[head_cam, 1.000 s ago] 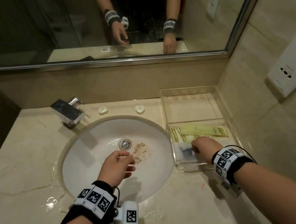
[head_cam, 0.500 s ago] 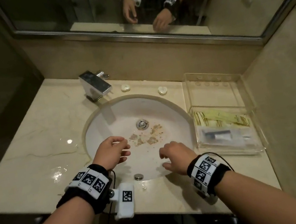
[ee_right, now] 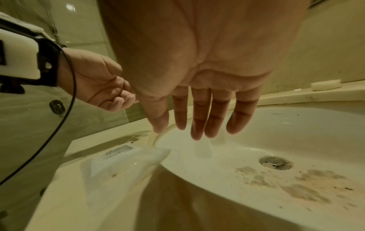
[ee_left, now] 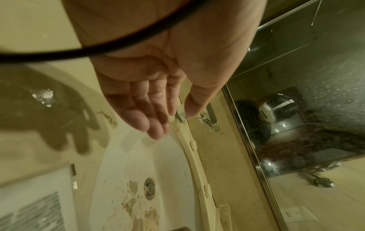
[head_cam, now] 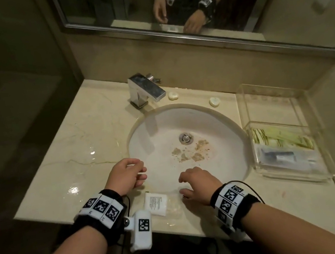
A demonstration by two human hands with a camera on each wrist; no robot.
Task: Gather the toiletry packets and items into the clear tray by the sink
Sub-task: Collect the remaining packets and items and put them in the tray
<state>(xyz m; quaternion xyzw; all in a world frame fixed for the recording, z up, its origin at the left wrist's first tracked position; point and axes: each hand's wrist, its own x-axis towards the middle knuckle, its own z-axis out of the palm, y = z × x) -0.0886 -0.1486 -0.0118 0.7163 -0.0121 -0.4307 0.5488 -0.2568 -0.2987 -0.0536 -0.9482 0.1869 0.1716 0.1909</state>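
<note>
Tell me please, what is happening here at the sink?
A person is tidying toiletries into the clear tray right of the sink. The tray already holds a green striped packet and a clear pouch. One clear packet with a white label lies on the counter's front edge. The right hand hovers beside it, fingers spread, holding nothing. The left hand, empty and loosely curled, hangs over the basin's rim.

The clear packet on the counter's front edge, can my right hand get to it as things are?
Probably yes: the right hand hangs open right beside the clear packet, and nothing lies between them.
</note>
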